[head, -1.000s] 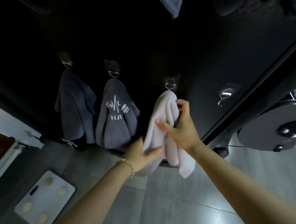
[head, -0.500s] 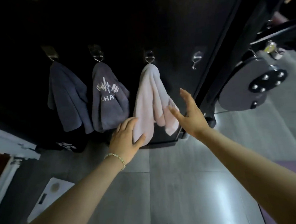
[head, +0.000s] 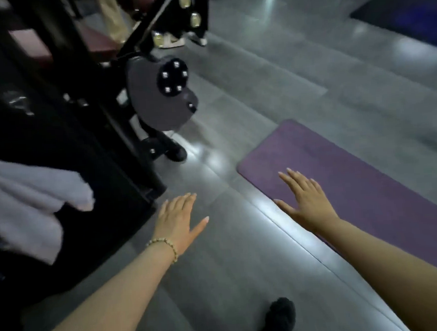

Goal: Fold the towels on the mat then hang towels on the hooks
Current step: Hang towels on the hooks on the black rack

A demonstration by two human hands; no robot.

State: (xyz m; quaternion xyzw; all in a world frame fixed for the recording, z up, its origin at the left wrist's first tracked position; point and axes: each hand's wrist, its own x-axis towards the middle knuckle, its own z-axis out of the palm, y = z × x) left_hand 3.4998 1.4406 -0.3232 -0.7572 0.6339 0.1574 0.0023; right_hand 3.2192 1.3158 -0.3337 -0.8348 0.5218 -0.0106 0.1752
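Note:
A pale towel (head: 27,200) hangs at the left edge against the black panel (head: 65,139); its hook is out of view. My left hand (head: 178,221), with a bead bracelet at the wrist, is held flat over the grey floor, fingers straight, holding nothing. My right hand (head: 305,201) is also flat and empty, spread over the near corner of the purple mat (head: 372,181) on the floor to the right. No towel shows on the visible part of the mat.
A black gym machine with a grey round plate (head: 164,97) stands at upper left. Another person's legs and shoes (head: 171,37) are at the top. A dark mat (head: 407,8) lies at top right. My dark shoe (head: 280,317) is at the bottom.
Both hands let go of the pale towel on its hook and drew back. The view swung right, from the hooks to the floor and the purple mat.

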